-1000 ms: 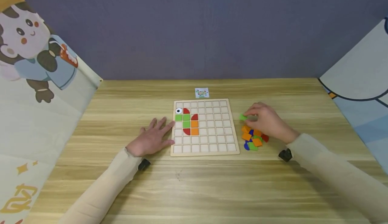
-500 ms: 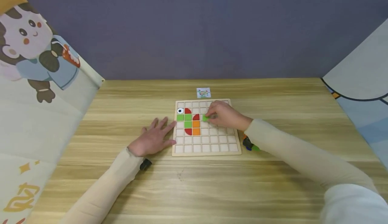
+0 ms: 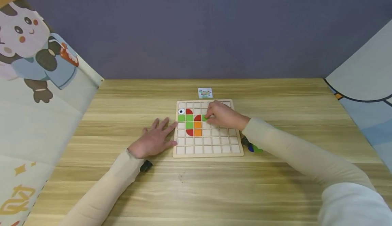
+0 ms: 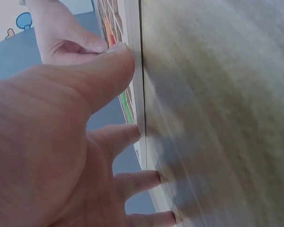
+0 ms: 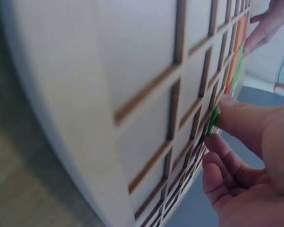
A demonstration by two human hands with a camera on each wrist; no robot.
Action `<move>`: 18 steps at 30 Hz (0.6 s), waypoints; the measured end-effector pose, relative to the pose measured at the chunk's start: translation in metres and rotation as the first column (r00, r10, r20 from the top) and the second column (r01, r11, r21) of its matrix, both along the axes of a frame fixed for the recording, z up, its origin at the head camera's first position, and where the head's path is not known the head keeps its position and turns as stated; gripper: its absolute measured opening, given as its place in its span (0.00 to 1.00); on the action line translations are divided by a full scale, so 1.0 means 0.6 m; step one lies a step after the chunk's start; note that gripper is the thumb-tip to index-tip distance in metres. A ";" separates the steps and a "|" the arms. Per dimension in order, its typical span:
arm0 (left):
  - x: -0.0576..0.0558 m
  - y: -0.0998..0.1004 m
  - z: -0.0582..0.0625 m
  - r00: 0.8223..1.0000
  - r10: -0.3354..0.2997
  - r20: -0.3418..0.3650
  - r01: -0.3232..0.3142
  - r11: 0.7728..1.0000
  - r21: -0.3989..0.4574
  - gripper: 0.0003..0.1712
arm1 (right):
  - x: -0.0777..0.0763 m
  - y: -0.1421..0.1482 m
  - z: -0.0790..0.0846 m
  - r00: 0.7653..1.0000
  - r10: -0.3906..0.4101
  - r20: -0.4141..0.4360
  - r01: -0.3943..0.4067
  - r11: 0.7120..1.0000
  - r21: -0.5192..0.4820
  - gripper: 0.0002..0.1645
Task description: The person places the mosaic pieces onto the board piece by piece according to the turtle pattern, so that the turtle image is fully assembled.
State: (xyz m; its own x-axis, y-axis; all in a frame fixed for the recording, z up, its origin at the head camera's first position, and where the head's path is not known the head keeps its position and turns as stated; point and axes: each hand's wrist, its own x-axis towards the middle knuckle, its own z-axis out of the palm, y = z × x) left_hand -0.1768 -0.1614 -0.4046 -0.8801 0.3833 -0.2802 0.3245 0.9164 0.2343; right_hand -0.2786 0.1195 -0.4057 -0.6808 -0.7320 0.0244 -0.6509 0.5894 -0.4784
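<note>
A wooden grid board [image 3: 208, 153] lies on the table, with green, red and orange tiles and a round eye tile [image 3: 181, 111] in its left cells. My right hand [image 3: 225, 115] is over the board and pinches a green tile [image 5: 213, 119] between thumb and fingertips, at a cell right of the upper red quarter-circle tile [image 3: 197, 118]. The left hand [image 3: 154, 139] lies spread at the board's left edge, thumb and a fingertip touching the frame. In the left wrist view, its fingers [image 4: 128, 137] are straight along that edge.
Beyond the board lies a small picture card [image 3: 205, 92]. Loose tiles [image 3: 256, 149] lie right of the board, mostly hidden under the right forearm. A dark wall [image 3: 208, 32] rises behind the wooden table [image 3: 196, 192].
My right hand has carried the green tile from beside the loose pile leftward over the board, then slightly further left to a cell. The left hand has stayed in place.
</note>
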 end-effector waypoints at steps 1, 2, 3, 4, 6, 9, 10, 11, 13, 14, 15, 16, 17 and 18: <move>0.000 0.000 0.000 1.000 -0.001 0.001 0.001 1.000 0.000 0.42 | 0.001 0.002 0.000 1.000 0.003 -0.001 -0.003 1.000 0.012 0.12; 0.000 0.001 0.001 1.000 -0.002 0.001 0.002 1.000 0.000 0.42 | 0.003 0.005 0.000 1.000 0.007 -0.004 -0.007 1.000 0.018 0.13; 0.000 0.002 0.001 1.000 -0.002 0.002 0.002 1.000 0.001 0.42 | 0.004 0.007 0.000 1.000 0.010 -0.009 -0.010 1.000 0.028 0.14; 0.000 0.002 0.002 1.000 -0.002 0.001 0.002 1.000 0.002 0.42 | 0.006 0.009 0.000 1.000 0.012 -0.016 -0.011 0.999 0.033 0.15; 0.000 0.002 0.003 1.000 -0.004 -0.002 0.004 1.000 0.001 0.42 | 0.008 0.014 0.001 0.999 0.019 -0.029 -0.018 0.999 0.037 0.16; 0.000 0.003 0.003 1.000 -0.007 -0.003 0.007 1.000 0.001 0.42 | 0.013 0.025 0.003 0.999 0.024 -0.029 -0.023 0.999 0.022 0.18; 0.000 0.003 0.003 1.000 -0.007 -0.003 0.007 1.000 0.000 0.42 | 0.015 0.030 0.005 0.999 0.022 -0.027 -0.022 1.000 0.013 0.18; 0.001 0.003 0.003 1.000 -0.008 -0.004 0.008 1.000 -0.002 0.42 | 0.017 0.036 0.007 0.999 0.022 -0.027 -0.022 1.000 0.003 0.18; 0.001 0.003 0.004 1.000 -0.006 -0.002 0.006 1.000 -0.006 0.42 | 0.022 0.051 0.011 0.999 0.018 -0.030 -0.018 1.000 -0.014 0.18; 0.001 0.003 0.004 1.000 -0.006 -0.001 0.006 1.000 -0.008 0.42 | 0.025 0.060 0.014 0.999 0.012 -0.036 -0.013 1.000 -0.018 0.17; 0.001 0.003 0.004 1.000 -0.006 -0.001 0.006 1.000 -0.011 0.42 | 0.028 0.070 0.016 0.999 0.007 -0.039 -0.008 1.000 -0.018 0.17; 0.002 0.002 0.004 1.000 -0.005 0.000 0.005 1.000 -0.012 0.42 | 0.031 0.080 0.019 0.999 0.002 -0.043 -0.003 1.000 -0.016 0.16; 0.002 0.002 0.003 1.000 -0.004 0.001 0.004 1.000 -0.013 0.42 | 0.035 0.091 0.021 0.999 -0.005 -0.039 0.005 1.000 -0.018 0.16; 0.002 0.002 0.003 1.000 -0.004 0.002 0.004 1.000 -0.013 0.42 | 0.040 0.104 0.023 0.999 -0.015 -0.035 0.014 1.000 -0.018 0.16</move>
State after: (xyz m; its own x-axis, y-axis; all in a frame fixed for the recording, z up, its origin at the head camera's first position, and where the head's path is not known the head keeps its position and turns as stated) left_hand -0.1757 -0.1605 -0.4028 -0.8780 0.3834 -0.2865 0.3281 0.9180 0.2228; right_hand -0.2549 0.1817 -0.3921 -0.6898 -0.7214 0.0614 -0.6591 0.5907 -0.4655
